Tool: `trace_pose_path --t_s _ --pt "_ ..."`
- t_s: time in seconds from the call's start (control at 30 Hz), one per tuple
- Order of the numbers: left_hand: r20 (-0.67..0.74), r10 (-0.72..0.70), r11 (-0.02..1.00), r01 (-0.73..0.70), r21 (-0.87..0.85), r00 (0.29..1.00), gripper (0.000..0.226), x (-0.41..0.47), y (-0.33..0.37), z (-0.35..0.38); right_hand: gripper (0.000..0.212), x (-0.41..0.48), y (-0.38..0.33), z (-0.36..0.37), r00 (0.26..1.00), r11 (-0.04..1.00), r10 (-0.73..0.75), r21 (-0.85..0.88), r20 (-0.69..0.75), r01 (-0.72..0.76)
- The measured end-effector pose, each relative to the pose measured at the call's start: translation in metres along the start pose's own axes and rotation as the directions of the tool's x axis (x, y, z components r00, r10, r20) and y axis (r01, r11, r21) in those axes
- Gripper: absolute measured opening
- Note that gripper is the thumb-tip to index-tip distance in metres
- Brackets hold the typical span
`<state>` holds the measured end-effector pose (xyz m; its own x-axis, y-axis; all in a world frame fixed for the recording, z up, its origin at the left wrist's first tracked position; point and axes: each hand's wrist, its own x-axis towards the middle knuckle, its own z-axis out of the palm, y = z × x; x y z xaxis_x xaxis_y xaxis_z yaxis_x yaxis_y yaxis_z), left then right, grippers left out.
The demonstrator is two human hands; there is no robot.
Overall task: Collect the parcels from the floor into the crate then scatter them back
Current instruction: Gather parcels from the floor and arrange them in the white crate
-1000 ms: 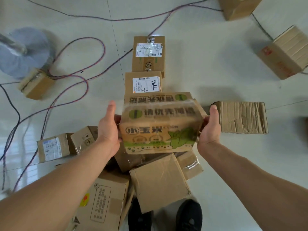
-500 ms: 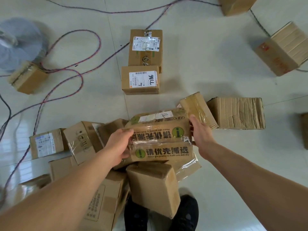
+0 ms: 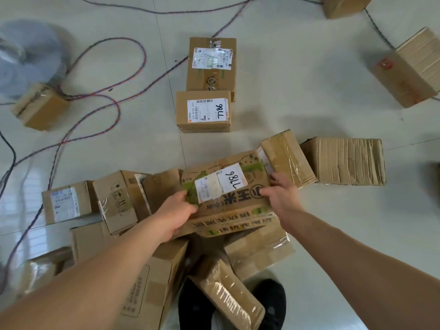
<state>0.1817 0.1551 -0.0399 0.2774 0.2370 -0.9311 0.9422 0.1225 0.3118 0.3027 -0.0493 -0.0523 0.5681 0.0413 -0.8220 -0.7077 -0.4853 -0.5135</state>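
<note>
We have both hands on the corn-print parcel [image 3: 234, 202] atop the heap.
Our left hand [image 3: 175, 211] curls round its 9 o'clock end. Our right hand [image 3: 283, 198] clasps the 3 o'clock end, thumb on the top face. The long axis runs 9 to 3 between them, both hands equally near. It sits on other parcels [image 3: 257, 253] at our 12 o'clock, and we see no crate.
</note>
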Motion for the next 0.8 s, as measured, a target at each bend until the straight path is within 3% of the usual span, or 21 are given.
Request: trace_pose_path --t_s 0.1,0.17,0.3,0.4,0.47,0.53,0.6,0.63,0.73,0.8 --pt "-0.111 0.001 0.998 -0.007 -0.057 0.994 0.060 0.008 -0.006 0.007 0.057 0.005 0.001 0.005 1.000 1.000 0.009 -0.022 -0.006 -0.009" --pt "-0.172 -0.022 0.990 -0.003 -0.142 0.985 0.052 0.011 -0.009 0.009 0.052 0.007 0.003 0.004 1.000 1.000 -0.014 -0.024 -0.021 0.013" --pt "-0.301 0.040 0.987 -0.085 -0.137 0.953 0.050 0.017 -0.006 0.007 0.066 0.003 0.002 0.002 0.994 0.995 -0.095 0.008 -0.057 0.096" --pt "-0.279 0.090 0.989 -0.119 -0.090 0.956 0.044 0.021 0.007 0.003 0.068 0.003 0.005 0.007 0.996 0.994 -0.070 -0.093 -0.063 0.064" --pt "-0.210 0.127 0.989 -0.139 -0.043 0.969 0.042 0.024 0.017 0.001 0.053 0.002 0.009 0.012 0.999 0.987 0.018 -0.156 -0.045 -0.024" --pt "-0.192 0.182 0.980 -0.195 -0.048 0.964 0.048 0.027 0.025 -0.002 0.026 -0.002 0.016 0.015 0.984 0.973 0.174 -0.158 0.022 -0.169" --pt "-0.238 0.237 0.957 -0.268 -0.107 0.942 0.056 0.027 0.032 -0.003 0.009 -0.009 0.026 0.016 0.948 0.938 0.308 -0.187 0.075 -0.290" --pt "-0.289 0.256 0.946 -0.300 -0.120 0.923 0.060 0.027 0.034 -0.003 0.011 -0.011 0.032 0.015 0.949 0.926 0.312 -0.239 0.050 -0.292" --pt "-0.454 0.272 0.937 -0.342 -0.078 0.849 0.046 0.024 0.028 0.003 0.036 -0.012 0.037 0.009 0.990 0.918 0.032 -0.388 -0.136 -0.083" --pt "-0.485 0.236 0.947 -0.312 -0.081 0.842 0.026 0.024 0.017 0.013 0.058 -0.009 0.029 0.005 0.983 0.911 -0.131 -0.407 -0.127 0.069"
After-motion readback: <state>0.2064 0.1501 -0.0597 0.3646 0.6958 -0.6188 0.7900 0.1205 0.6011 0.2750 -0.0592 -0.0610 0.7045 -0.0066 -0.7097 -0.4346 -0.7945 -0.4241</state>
